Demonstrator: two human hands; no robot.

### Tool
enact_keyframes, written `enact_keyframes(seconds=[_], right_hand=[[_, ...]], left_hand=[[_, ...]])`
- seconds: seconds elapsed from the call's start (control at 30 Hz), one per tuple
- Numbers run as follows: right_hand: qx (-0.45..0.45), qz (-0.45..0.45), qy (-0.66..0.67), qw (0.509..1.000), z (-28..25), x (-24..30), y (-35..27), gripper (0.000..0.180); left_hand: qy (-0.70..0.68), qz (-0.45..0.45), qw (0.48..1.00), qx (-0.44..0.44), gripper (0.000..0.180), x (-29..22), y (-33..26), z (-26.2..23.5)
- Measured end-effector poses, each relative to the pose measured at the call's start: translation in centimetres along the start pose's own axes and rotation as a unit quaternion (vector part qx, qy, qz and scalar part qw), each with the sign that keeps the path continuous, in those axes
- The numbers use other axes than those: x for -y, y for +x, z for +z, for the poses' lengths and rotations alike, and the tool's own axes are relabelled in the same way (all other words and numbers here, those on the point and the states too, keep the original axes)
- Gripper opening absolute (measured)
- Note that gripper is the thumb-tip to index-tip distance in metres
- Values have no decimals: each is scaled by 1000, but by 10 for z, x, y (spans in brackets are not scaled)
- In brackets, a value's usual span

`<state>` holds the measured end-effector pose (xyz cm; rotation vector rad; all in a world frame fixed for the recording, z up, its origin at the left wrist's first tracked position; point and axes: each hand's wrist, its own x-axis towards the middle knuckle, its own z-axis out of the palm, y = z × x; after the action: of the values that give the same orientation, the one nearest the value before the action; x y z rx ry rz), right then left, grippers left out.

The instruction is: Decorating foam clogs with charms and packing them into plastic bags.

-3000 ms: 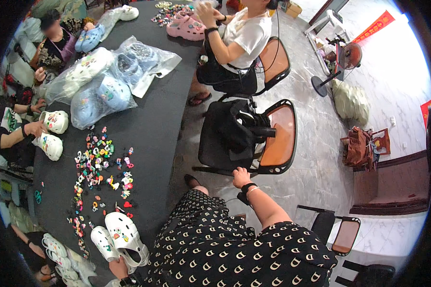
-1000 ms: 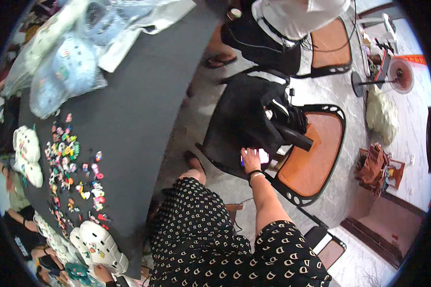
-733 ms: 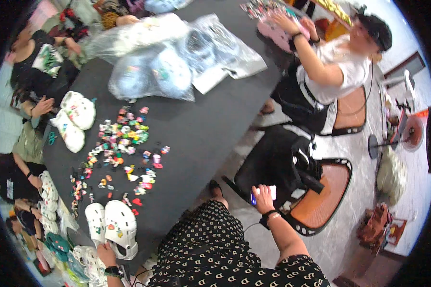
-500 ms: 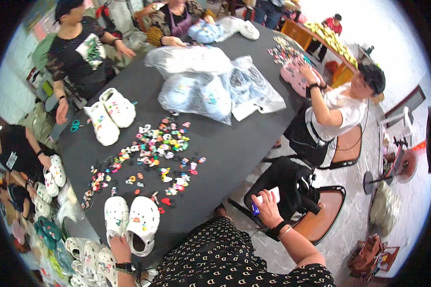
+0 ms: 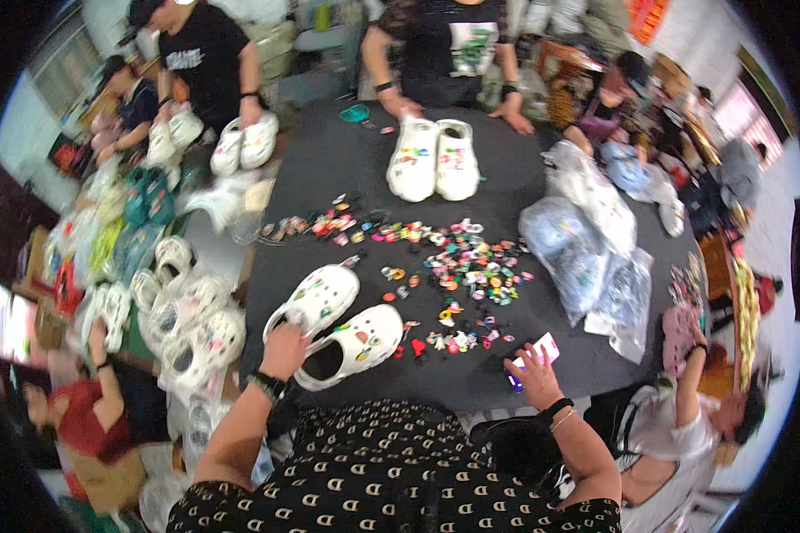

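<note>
My left hand (image 5: 284, 351) is closed on the heel of a white clog (image 5: 320, 298), which lies on the black table (image 5: 329, 164). Its mate, another white clog (image 5: 364, 339) with small charms on its top, rests just to the right. In my right hand (image 5: 535, 382) is a phone (image 5: 540, 350), pale with a blue edge, held above the table's near edge. Between the two hands and farther back spreads a loose heap of colourful shoe charms (image 5: 476, 266).
Across the table a person's hands (image 5: 511, 114) flank another pair of white clogs (image 5: 412, 164). Plastic-bagged blue clogs (image 5: 560, 244) lie at right. At left, more white clogs (image 5: 191, 329) are piled beside the table. A person at right handles pink clogs (image 5: 680, 333).
The view has swung to the left. My right hand has brought the phone from beside the table to over its near edge. My left hand stays on the clog, and the pair now points rightward.
</note>
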<state>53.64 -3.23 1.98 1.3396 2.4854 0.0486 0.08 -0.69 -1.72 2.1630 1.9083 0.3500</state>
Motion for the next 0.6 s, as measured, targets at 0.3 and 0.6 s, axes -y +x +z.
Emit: enact_keyframes(seconds=[0.3,0.6], right_hand=[[18,-118,19,993,40,-49,40,52],[-75,-112,265,955,-3,6,100,61]], left_hand=[[105,-134,983,67,58,-38,-30,-29],[90,-150,979,105,43,-29,-16,-13]])
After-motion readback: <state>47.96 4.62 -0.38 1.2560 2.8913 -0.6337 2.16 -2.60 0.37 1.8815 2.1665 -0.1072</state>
